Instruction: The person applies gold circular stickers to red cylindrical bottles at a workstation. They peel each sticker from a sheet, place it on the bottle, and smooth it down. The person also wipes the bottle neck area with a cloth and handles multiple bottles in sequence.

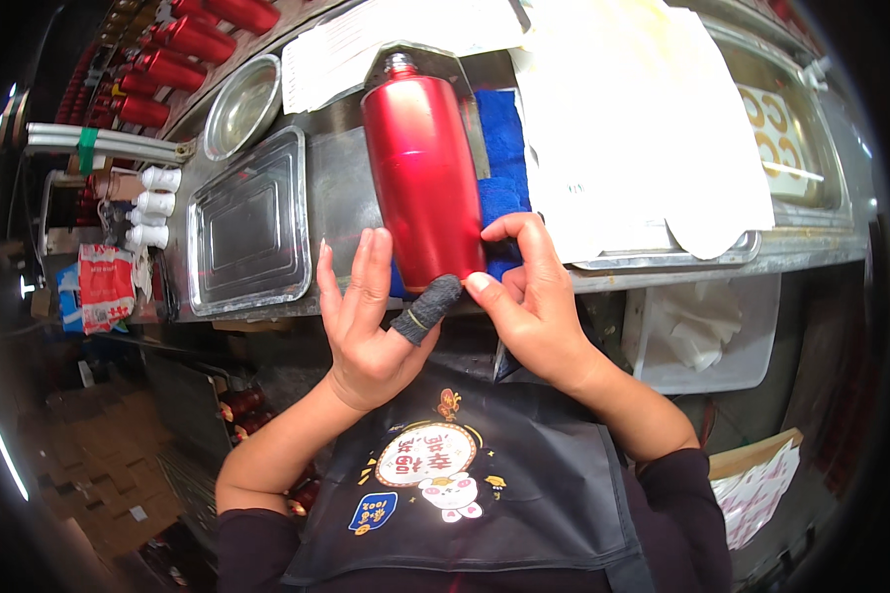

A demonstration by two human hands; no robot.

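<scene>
A red metallic bottle [423,178] lies on the bench before me, its threaded neck pointing away and its base toward me. At the base's right corner, the thumb and bent fingers of my right hand [539,301] grip the bottle. My left hand [371,341] is open beside the base, fingers stretched up and apart. A dark grey knitted sleeve [427,308] covers its thumb, which touches the bottle's lower edge. Blue cloth [504,148] lies under and to the right of the bottle. The bottle's underside is hidden.
Left of the bottle are a metal tray [249,222] and a round metal bowl [242,107]. White sheets [623,128] cover the right side. Several red bottles [196,40] stand at the far left, with small white bottles [151,205] nearer. A plastic bin [752,336] sits below the bench edge.
</scene>
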